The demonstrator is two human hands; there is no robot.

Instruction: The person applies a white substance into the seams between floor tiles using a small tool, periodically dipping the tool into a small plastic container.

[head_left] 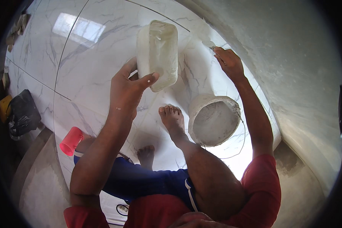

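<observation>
My left hand (pixel 131 84) grips a whitish rectangular plastic tub (pixel 163 53) by its near left side, thumb over the rim. The tub is tilted so its inside shows, with pale smears on the walls. My right hand (pixel 230 64) reaches to the foot of the grey wall (pixel 285 57), its fingers closed. Whatever those fingers pinch is too small and hidden to name. Below that hand, beside my right forearm, stands a round bucket (pixel 195 123) crusted with pale residue, a wire handle hanging at its side.
Glossy white marbled tiles (pixel 91 72) cover the floor. A pink-red mug (pixel 71 141) is by my left knee. Farther left are a black plastic bag (pixel 24 114) and a yellow object (pixel 4 108). My bare foot (pixel 172 117) rests between tub and bucket.
</observation>
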